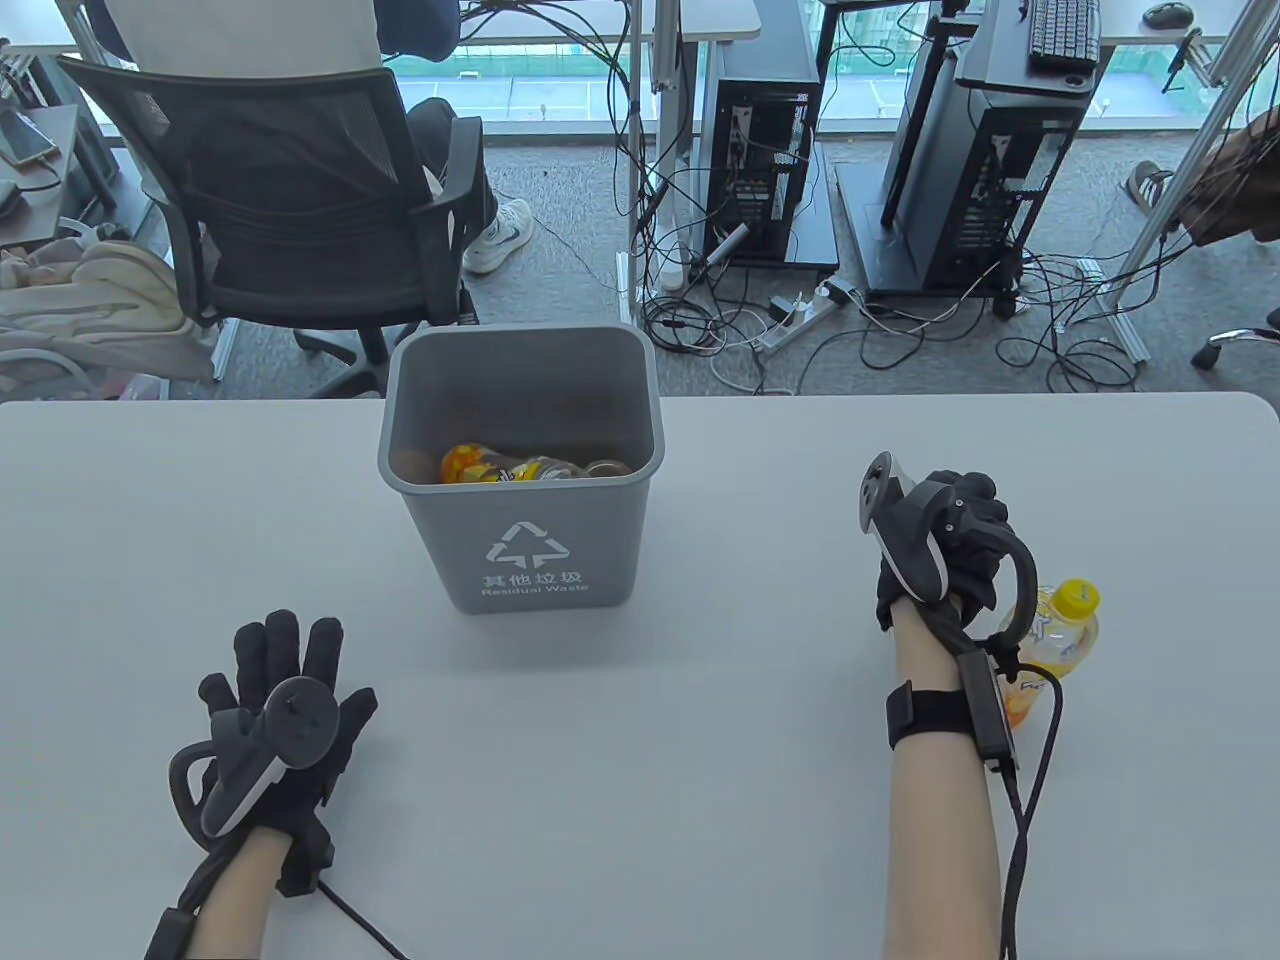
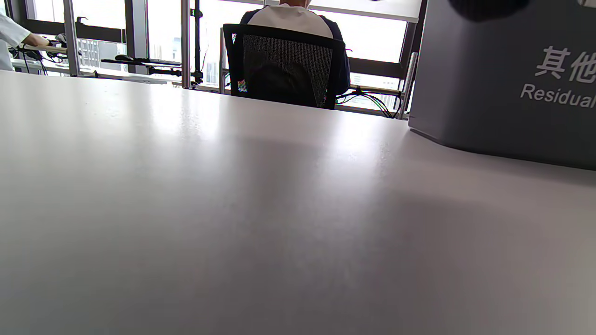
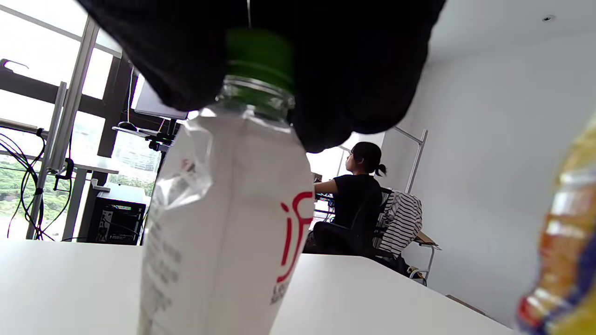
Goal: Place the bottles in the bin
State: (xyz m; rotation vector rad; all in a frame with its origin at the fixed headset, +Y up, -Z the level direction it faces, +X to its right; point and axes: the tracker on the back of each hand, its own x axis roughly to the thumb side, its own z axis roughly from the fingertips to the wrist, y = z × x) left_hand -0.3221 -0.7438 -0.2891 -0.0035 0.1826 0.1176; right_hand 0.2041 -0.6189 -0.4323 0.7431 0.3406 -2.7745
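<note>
A grey bin (image 1: 520, 470) stands at the table's far middle with several bottles (image 1: 500, 466) inside; its wall shows in the left wrist view (image 2: 503, 79). My right hand (image 1: 950, 545) is at the right. In the right wrist view its fingers (image 3: 363, 70) grip the green cap (image 3: 260, 56) of an upright white bottle (image 3: 223, 232); in the table view the hand hides that bottle. A yellow-capped orange drink bottle (image 1: 1060, 640) stands just right of that wrist, blurred in the wrist view (image 3: 568, 251). My left hand (image 1: 285, 680) rests flat and empty on the table at the front left.
The white table (image 1: 700, 780) ends just behind the bin. Beyond it stand an office chair (image 1: 300, 200), computer towers (image 1: 765, 150) and floor cables.
</note>
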